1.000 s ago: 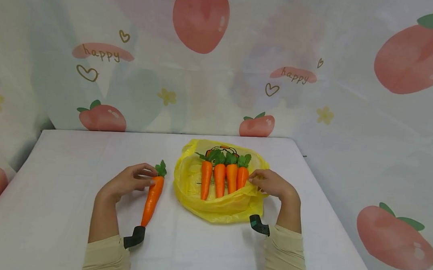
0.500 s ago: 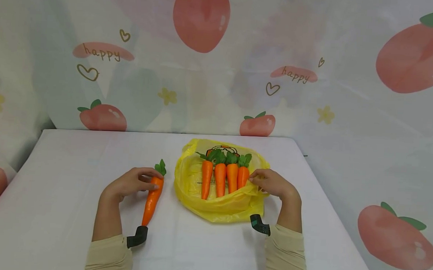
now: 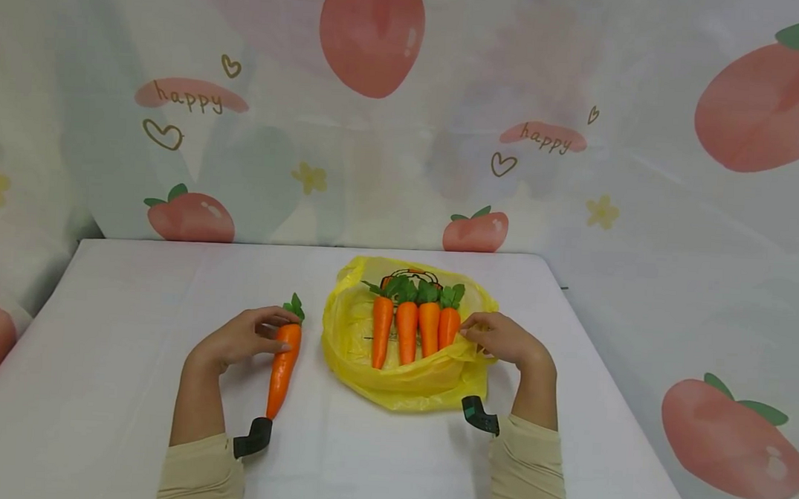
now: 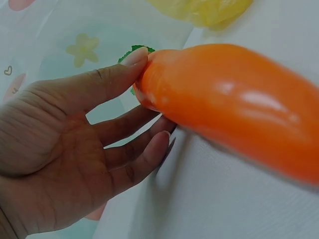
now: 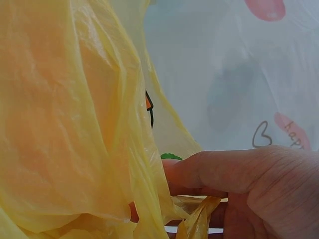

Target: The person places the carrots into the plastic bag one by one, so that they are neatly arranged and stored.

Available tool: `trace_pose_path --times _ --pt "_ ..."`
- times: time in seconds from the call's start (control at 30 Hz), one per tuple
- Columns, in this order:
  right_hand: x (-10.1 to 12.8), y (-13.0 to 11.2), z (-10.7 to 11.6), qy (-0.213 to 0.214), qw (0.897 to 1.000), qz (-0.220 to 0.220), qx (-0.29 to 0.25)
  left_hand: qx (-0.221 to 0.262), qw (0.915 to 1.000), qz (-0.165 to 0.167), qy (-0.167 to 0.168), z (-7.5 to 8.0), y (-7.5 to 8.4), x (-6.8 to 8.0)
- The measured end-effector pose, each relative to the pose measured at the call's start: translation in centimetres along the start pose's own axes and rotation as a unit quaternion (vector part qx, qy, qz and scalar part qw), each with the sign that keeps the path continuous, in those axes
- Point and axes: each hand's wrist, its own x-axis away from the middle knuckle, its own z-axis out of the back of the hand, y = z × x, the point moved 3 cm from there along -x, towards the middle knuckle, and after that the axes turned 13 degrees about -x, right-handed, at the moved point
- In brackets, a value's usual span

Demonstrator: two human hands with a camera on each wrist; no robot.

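In the head view, my left hand [image 3: 244,339] pinches a single orange carrot [image 3: 284,367] close to its leafy top, left of the yellow plastic bag [image 3: 400,395]. The left wrist view has the thumb on one side of this carrot [image 4: 234,104] and fingers at its other side; its tip runs out of frame. My right hand [image 3: 503,339] holds the right edge of the bag's mouth, and in the right wrist view the film [image 5: 75,124] bunches at its fingers. Several carrots [image 3: 405,332] lie side by side inside the bag, green tops toward the back.
A white-covered table [image 3: 363,464] bears everything. Behind it hangs a backdrop [image 3: 376,174] printed with fruit, hearts and flowers. Each sleeve has a small black angled mount, one by the left wrist [image 3: 254,437] and one by the right [image 3: 479,417].
My left hand has shifted slightly right and its fingers have closed on the carrot's top. That carrot has swung a little, its tip now farther right. The right hand and bag stay put.
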Motion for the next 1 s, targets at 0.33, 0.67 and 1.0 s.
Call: trace_pose_path --times 0.33,0.67,1.0 --pt "0.0 -0.1 -0.1 -0.002 1.000 0.000 0.002 -0.005 0.9993 0.013 0.036 0.8 0.3 0.7" --pt "0.2 -0.1 -0.1 -0.002 1.000 0.002 0.002 0.007 0.9985 0.026 0.048 1.0 0.8 0.7" --pt "0.2 -0.2 -0.1 -0.001 1.000 0.002 0.003 -0.018 0.9967 0.023 0.076 1.7 2.0 1.1"
